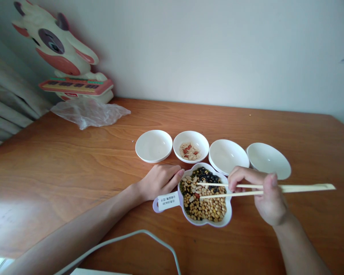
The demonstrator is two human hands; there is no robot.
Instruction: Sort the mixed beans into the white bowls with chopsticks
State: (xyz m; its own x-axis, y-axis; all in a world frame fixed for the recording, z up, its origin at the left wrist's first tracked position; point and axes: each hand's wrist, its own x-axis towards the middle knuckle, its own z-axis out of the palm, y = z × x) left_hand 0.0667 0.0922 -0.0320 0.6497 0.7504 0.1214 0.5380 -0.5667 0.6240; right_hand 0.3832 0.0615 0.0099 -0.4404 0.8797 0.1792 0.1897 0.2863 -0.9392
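Note:
A flower-shaped bowl (208,223) with a lilac rim and labelled handle holds black beans (206,175), yellow soybeans (213,209) and pale peanuts (186,179). At its upper left rim, my left hand (159,179) grips the edge, thumb and curled fingers together. From the right, my right hand (268,196) is closed round a pair of wooden chopsticks (301,188). Their slightly parted tips are over the beans near the bowl's middle; I cannot make out anything clamped between them. Just behind stands a white bowl (202,143) with peanut pieces (189,151), some red-skinned.
Other white bowls flank it in a row: one at left (154,146), one at right (229,156) and another farther right (269,160). A cow-shaped toy keyboard (77,86) and crumpled plastic bag (88,112) are back left. A white cable (143,231) crosses the front.

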